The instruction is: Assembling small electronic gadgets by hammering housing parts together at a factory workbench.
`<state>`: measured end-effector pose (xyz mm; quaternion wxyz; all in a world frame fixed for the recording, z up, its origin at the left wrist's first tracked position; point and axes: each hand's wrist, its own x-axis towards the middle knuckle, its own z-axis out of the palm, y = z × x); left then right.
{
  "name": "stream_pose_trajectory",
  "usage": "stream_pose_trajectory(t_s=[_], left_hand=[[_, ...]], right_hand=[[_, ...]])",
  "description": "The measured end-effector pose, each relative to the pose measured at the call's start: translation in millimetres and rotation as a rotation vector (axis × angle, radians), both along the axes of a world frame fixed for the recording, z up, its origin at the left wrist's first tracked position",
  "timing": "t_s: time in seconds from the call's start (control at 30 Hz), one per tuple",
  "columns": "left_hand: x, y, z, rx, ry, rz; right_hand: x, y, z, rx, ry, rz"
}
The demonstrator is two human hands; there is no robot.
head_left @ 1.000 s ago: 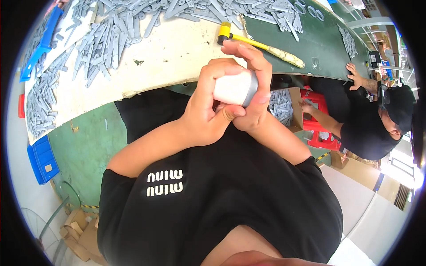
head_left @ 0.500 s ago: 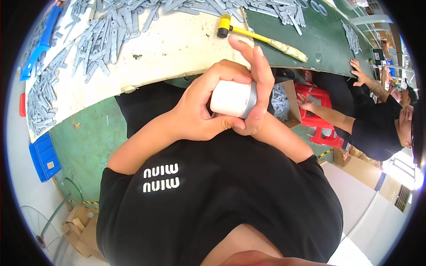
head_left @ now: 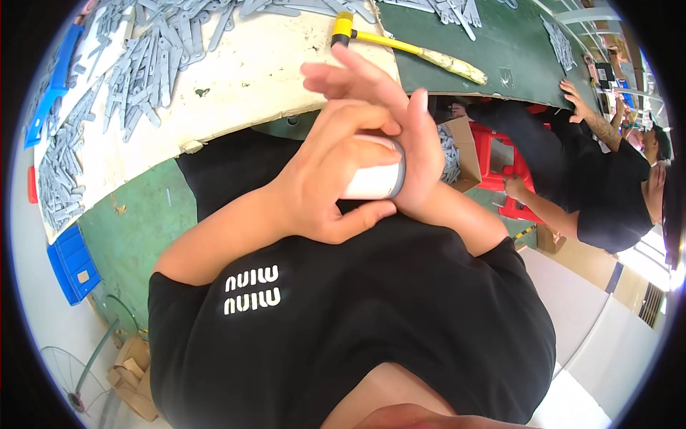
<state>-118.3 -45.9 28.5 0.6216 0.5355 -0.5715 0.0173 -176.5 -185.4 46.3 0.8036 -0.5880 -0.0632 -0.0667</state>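
Observation:
A short white cylinder with a grey band at one end is held in front of my chest; its exact kind I cannot make out. My left hand is closed round its white body, fingers over the top and thumb beneath. Against the grey end lies the palm of my right hand, its fingers stretched out and its thumb pointing up. The palm hides part of that end. Beyond my hands, on the table, is a yellow mallet with a black face.
Many flat grey strips are heaped on the cream-topped table. A green surface adjoins it. At right are a carton of grey parts, red stools and a co-worker in black. A blue bin stands left.
My right hand's fingers have come off the grey end and straightened, leaving the palm against it. My left fingers have moved further over the cylinder. The view has shifted slightly.

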Motion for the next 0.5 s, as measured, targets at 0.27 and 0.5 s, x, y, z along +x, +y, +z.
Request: stream_pose_trajectory(t_s=[0.27,0.5], left_hand=[[-21.6,7.5,-11.7,0.053,-0.102,0.195],[-20.9,10.2,-0.2,0.261,-0.263,0.289]], right_hand=[[-7.2,-8.8,8.7,0.027,0.133,0.260],[-15.2,-14.1,5.3,0.166,0.314,0.221]])
